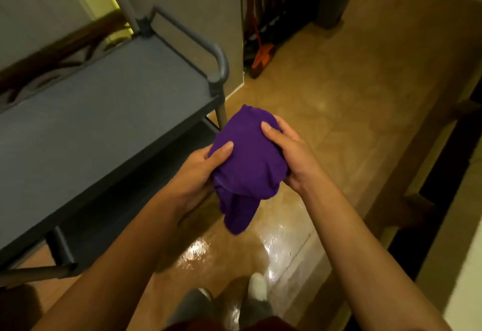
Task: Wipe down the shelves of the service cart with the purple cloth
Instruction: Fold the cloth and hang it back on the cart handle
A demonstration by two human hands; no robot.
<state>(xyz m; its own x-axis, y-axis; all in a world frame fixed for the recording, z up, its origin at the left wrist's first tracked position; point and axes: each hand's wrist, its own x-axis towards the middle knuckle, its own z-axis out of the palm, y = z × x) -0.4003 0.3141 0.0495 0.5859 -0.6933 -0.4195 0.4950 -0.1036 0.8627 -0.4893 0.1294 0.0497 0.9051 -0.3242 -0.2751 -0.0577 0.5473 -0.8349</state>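
Note:
The purple cloth [247,163] is bunched into a ball between both hands, with a loose end hanging down. My left hand [194,176] grips its left side, thumb on top. My right hand [289,153] grips its right side, thumb pressed on the upper part. The cloth is held in the air over the floor, just right of the grey service cart [104,111]. The cart's flat top shelf is bare. A lower shelf [146,182] shows dark beneath it.
The cart's curved handle [219,62] rises at its far right corner. An orange broom [263,54] leans in a dark closet at the back. A shiny tan floor [339,90] spreads to the right. My shoes [257,286] stand below.

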